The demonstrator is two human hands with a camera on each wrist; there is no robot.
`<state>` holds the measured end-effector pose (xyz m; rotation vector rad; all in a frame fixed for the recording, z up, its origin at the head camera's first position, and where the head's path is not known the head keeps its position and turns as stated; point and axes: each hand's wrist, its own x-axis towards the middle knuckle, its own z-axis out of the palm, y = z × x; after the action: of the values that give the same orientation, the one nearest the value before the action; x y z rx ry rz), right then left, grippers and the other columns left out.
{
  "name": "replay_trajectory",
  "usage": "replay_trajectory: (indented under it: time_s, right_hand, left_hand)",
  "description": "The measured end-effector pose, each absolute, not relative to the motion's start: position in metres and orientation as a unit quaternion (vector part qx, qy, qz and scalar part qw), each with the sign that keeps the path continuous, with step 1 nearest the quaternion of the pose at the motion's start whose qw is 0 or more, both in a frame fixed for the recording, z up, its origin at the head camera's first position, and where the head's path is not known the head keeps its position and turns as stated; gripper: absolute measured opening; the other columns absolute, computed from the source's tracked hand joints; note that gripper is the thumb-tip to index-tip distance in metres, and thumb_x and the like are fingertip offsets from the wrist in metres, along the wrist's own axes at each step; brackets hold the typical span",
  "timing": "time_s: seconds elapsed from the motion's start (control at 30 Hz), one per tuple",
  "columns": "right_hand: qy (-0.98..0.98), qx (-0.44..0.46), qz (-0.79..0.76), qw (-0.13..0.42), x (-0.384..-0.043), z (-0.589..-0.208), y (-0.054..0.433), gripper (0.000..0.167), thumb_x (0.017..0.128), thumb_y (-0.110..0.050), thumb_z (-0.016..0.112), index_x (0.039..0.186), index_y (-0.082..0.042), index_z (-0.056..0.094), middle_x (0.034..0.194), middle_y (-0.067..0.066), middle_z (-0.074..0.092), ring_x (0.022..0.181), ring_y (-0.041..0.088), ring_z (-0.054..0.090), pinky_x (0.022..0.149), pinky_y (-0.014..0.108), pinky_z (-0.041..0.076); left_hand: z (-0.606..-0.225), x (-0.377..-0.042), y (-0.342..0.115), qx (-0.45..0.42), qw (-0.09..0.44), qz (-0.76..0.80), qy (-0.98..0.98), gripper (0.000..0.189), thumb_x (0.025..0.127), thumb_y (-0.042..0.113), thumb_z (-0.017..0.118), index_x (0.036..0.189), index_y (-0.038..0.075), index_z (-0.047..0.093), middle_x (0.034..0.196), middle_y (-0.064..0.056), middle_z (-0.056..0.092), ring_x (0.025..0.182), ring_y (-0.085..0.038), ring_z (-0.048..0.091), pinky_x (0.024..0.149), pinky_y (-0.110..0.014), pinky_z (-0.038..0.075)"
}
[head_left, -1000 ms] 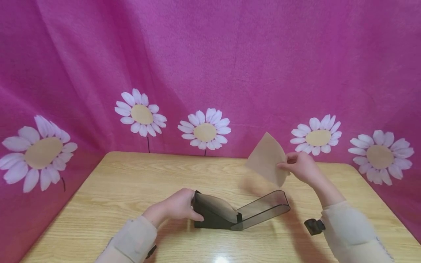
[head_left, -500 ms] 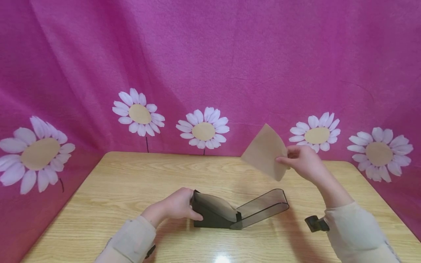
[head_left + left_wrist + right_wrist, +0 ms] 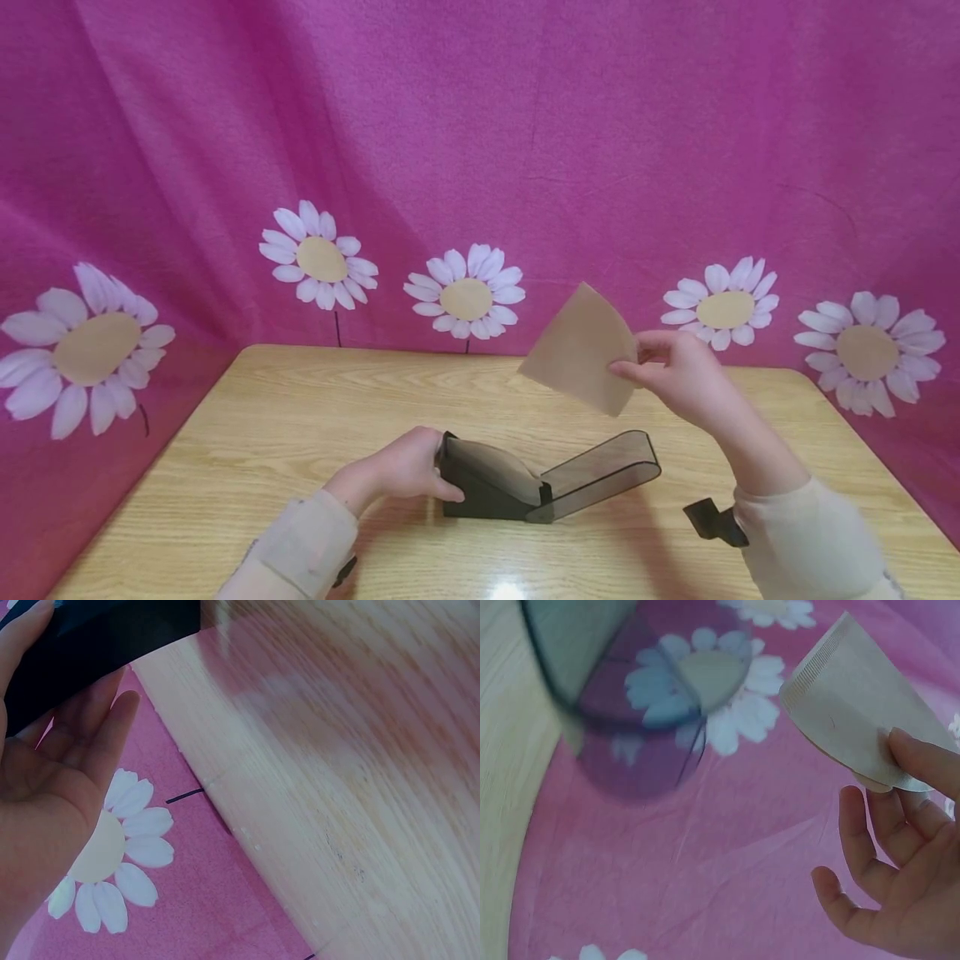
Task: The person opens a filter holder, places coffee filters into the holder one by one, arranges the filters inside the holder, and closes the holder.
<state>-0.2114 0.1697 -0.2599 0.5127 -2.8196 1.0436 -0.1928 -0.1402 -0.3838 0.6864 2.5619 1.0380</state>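
Note:
In the head view my right hand (image 3: 678, 371) pinches a tan paper coffee filter (image 3: 579, 354) by its curved edge, above the table and beyond the box. The right wrist view shows the crimped seam of that coffee filter (image 3: 847, 697), with the thumb on one face and the other fingers spread below. My left hand (image 3: 397, 468) grips the left end of a black filter box (image 3: 491, 496), thumb along its near side. Tan papers (image 3: 491, 461) lie inside the box. Its smoky see-through lid (image 3: 603, 475) is swung out to the right.
The wood-grain table (image 3: 337, 392) carries the box near its middle. A pink cloth (image 3: 480, 125) with white daisies hangs behind and at both sides. Black wrist mounts (image 3: 716, 522) sit at the beige sleeves (image 3: 806, 533).
My right hand has brought the coffee filter leftward and slightly up, more over the box's far side. My left hand and the box have stayed in place.

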Motion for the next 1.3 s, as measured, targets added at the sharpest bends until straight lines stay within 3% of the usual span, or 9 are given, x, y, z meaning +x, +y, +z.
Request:
replay_trajectory:
  time_s: [0.1, 0.27, 0.47, 0.73, 1.13, 1.3]
  right_hand:
    - [-0.927, 0.178, 0.326, 0.050, -0.205, -0.261, 0.161, 0.017, 0.082, -0.019, 0.070, 0.071, -0.008, 0.062, 0.081, 0.004, 0.066, 0.073, 0.016, 0.053, 0.065, 0.029, 0.039]
    - [-0.926, 0.192, 0.322, 0.040, -0.198, -0.268, 0.147, 0.016, 0.081, -0.022, 0.071, 0.071, -0.011, 0.063, 0.083, 0.005, 0.066, 0.051, 0.008, 0.028, 0.050, 0.026, 0.030]
    - [-0.925, 0.210, 0.315, 0.036, -0.197, -0.283, 0.137, 0.008, 0.080, -0.016, 0.070, 0.074, -0.012, 0.066, 0.077, 0.002, 0.066, 0.057, 0.010, 0.034, 0.055, 0.025, 0.033]
    - [-0.917, 0.258, 0.297, 0.061, -0.195, -0.298, 0.126, 0.015, 0.078, -0.012, 0.071, 0.066, -0.014, 0.063, 0.069, -0.004, 0.064, 0.064, 0.006, 0.047, 0.060, 0.023, 0.038]
    - [-0.931, 0.253, 0.255, 0.072, -0.190, -0.314, 0.113, 0.015, 0.077, -0.015, 0.072, 0.066, -0.018, 0.062, 0.070, -0.008, 0.065, 0.064, 0.004, 0.050, 0.060, 0.023, 0.038]
    - [-0.934, 0.255, 0.233, 0.089, -0.189, -0.323, 0.108, 0.017, 0.076, -0.013, 0.073, 0.064, -0.019, 0.062, 0.067, -0.010, 0.065, 0.066, 0.005, 0.055, 0.069, 0.029, 0.040]
  left_hand:
    - [-0.385, -0.195, -0.139, 0.238, 0.147, 0.361, 0.890, 0.024, 0.070, 0.012, 0.080, 0.090, 0.011, 0.067, 0.086, 0.004, 0.069, 0.076, -0.005, 0.054, 0.078, -0.023, 0.047]
    - [-0.386, -0.198, -0.138, 0.241, 0.145, 0.363, 0.888, 0.023, 0.069, 0.012, 0.081, 0.089, 0.010, 0.068, 0.084, 0.004, 0.069, 0.074, -0.005, 0.052, 0.075, -0.023, 0.046]
    - [-0.387, -0.200, -0.136, 0.245, 0.141, 0.360, 0.889, 0.022, 0.069, 0.012, 0.081, 0.087, 0.010, 0.068, 0.081, 0.003, 0.068, 0.073, -0.007, 0.051, 0.073, -0.024, 0.046]
    - [-0.388, -0.201, -0.136, 0.245, 0.144, 0.361, 0.888, 0.022, 0.069, 0.012, 0.081, 0.087, 0.010, 0.068, 0.081, 0.004, 0.068, 0.072, -0.007, 0.052, 0.074, -0.024, 0.046]
    - [-0.387, -0.200, -0.133, 0.234, 0.143, 0.355, 0.893, 0.019, 0.068, 0.012, 0.081, 0.083, 0.012, 0.069, 0.076, 0.007, 0.065, 0.067, -0.007, 0.047, 0.068, -0.024, 0.043]
    - [-0.385, -0.200, -0.132, 0.228, 0.144, 0.350, 0.897, 0.020, 0.067, 0.013, 0.082, 0.083, 0.010, 0.069, 0.075, 0.007, 0.065, 0.066, -0.007, 0.045, 0.066, -0.023, 0.041]
